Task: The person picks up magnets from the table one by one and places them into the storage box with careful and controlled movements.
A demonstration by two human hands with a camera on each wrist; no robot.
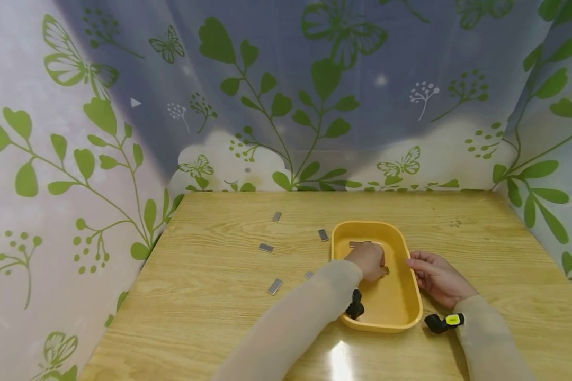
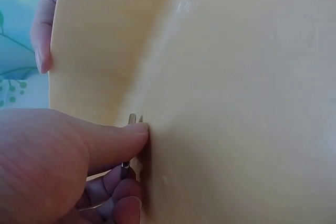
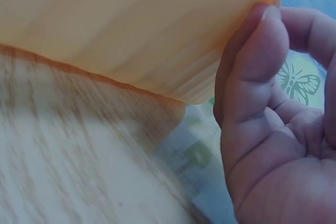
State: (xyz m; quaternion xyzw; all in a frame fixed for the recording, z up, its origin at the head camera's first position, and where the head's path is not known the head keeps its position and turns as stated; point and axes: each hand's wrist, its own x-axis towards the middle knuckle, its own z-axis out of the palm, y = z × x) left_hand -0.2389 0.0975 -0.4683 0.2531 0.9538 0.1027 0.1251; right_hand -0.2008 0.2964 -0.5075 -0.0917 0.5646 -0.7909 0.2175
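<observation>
A yellow plastic tub (image 1: pixel 412 296) stands on the wooden table, between my two hands. Inside it, my left hand (image 1: pixel 368 261) pinches a small flat metallic piece (image 2: pixel 132 119) on edge between thumb and fingers, close over the tub's floor. Its end (image 1: pixel 386 270) peeks out past the fingers in the head view. Beyond that hand, another grey bar-shaped piece (image 1: pixel 357 244) lies in the tub, partly hidden by the hand. At the tub's right side, my right hand (image 1: pixel 436 278) holds the rim, with thumb (image 3: pixel 262 45) and fingertips right at the edge.
Several flat grey rectangular pieces lie left of the tub, among them one at the back (image 1: pixel 277 217), one beside the tub (image 1: pixel 323 235) and one nearer the front (image 1: pixel 275 287). My left sleeve (image 1: pixel 291 317) crosses the tub's left rim. A patterned curtain (image 1: pixel 286 95) closes off the back.
</observation>
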